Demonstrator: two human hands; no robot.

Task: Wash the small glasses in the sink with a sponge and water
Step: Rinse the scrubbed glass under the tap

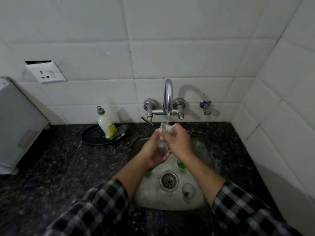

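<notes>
Both the left hand [156, 153] and right hand [177, 142] are curled around one soapy small glass [162, 143] under the running tap [167, 96]

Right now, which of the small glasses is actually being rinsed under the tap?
The soapy glass gripped between the left hand and right hand under the running water; the other green-tinted glasses stand untouched on the sink floor.

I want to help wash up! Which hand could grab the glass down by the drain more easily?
Probably the right hand. The glass with green in it stands on the right side of the drain, under the right forearm. The left hand cups the soapy glass from below under the tap water.
</notes>
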